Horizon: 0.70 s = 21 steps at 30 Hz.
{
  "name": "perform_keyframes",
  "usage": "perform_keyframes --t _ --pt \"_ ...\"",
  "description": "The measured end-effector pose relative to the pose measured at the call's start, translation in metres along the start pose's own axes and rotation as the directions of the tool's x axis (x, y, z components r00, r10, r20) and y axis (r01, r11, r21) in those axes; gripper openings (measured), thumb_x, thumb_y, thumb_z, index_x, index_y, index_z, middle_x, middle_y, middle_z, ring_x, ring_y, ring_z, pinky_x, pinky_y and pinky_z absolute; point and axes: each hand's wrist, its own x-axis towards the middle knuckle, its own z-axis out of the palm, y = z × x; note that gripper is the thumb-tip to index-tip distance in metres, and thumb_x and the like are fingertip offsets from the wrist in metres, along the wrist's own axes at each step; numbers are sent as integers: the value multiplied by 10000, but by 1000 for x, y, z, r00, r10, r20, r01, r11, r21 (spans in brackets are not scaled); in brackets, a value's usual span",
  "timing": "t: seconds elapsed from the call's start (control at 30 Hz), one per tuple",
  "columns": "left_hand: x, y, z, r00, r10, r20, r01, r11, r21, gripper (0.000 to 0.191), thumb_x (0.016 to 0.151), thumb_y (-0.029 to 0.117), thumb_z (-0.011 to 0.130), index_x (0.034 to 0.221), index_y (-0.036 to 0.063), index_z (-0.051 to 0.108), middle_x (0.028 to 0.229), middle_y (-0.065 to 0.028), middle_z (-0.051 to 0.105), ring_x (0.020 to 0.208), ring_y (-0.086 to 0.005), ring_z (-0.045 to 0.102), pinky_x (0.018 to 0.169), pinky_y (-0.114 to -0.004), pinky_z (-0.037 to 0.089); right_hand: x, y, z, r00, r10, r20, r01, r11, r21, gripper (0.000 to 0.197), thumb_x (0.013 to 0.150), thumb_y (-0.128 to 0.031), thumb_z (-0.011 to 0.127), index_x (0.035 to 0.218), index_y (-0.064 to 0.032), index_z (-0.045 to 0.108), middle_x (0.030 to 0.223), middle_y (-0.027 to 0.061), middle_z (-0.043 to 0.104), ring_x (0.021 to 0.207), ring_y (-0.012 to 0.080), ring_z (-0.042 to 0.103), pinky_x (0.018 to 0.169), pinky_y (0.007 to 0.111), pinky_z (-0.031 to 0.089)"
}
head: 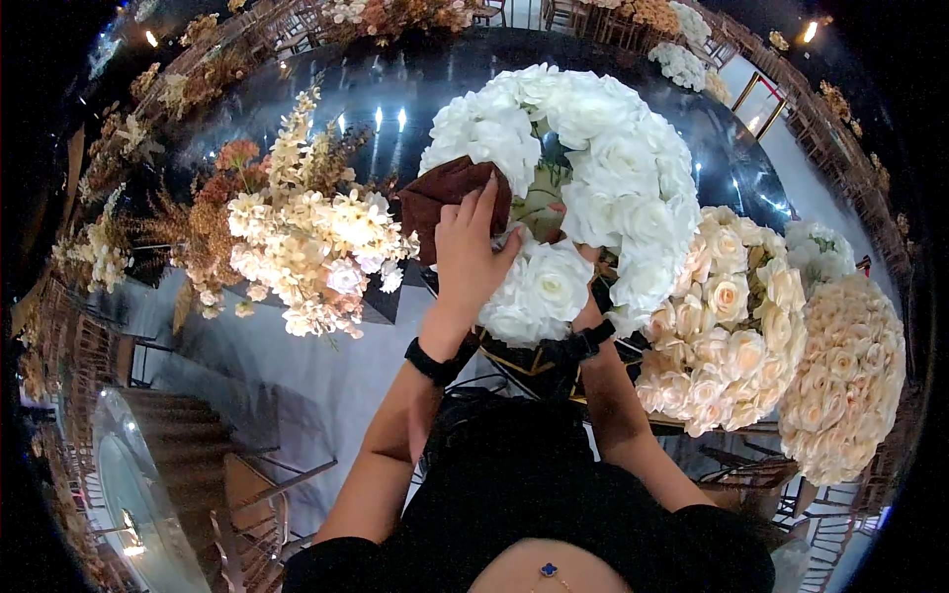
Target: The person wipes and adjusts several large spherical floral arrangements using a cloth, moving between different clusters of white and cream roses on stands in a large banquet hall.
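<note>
A large ball of white artificial roses (626, 159) stands before me, with a gap in its near left side. Pale green material (543, 196) and dark stems show inside that gap. My left hand (471, 241) holds a dark brown folded piece, cloth or paper (437, 196), against the ball's left side, its fingers laid across the face and its thumb beside a white rose. My right hand (589, 254) reaches in behind the nearest white rose cluster (545, 285). Petals cover most of it, and a fingertip shows in the gap; its grip is hidden.
A glossy black table (356, 141) lies under the flowers. Left stands a cream and rust flower arrangement (311, 244); right, peach rose balls (730, 326). Below are a gold-edged black stand (530, 363) and wooden chairs (256, 489). A round glass-topped table (141, 511) stands lower left.
</note>
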Motion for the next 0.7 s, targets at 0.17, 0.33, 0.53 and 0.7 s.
perform_keyframes --t 0.17,0.33,0.53,0.7 --pt "-6 11 -3 999 -37 13 37 999 0 642 713 187 667 1296 61 430 1105 -132 528 917 -316 467 769 -395 401 0 0 -3 1000 -18 20 19 997 -71 429 894 -167 533 1265 -24 371 1182 111 500 1026 194 534 847 319 466" --pt "-10 19 -11 998 -43 34 44 998 -33 593 755 168 640 1293 40 428 1125 -190 516 930 -352 457 829 -422 394 -5 -3 -6 998 -51 29 55 984 -171 448 900 -167 526 1288 -32 347 1204 111 487 1049 195 524 870 318 457" --pt "-14 14 -5 997 -71 18 71 996 -43 594 754 172 635 1301 62 430 1138 -187 511 929 -354 456 837 -423 396 -22 -19 -15 996 -69 49 81 953 -292 472 906 -167 517 1316 -40 319 1230 110 471 1077 197 512 897 317 446" --pt "-15 9 -2 998 -67 6 67 997 -42 626 728 175 649 1306 74 431 1146 -172 508 926 -347 456 826 -417 398 -29 -27 -13 995 -68 76 91 931 -355 492 912 -167 509 1339 -48 295 1251 110 457 1100 199 502 920 317 437"
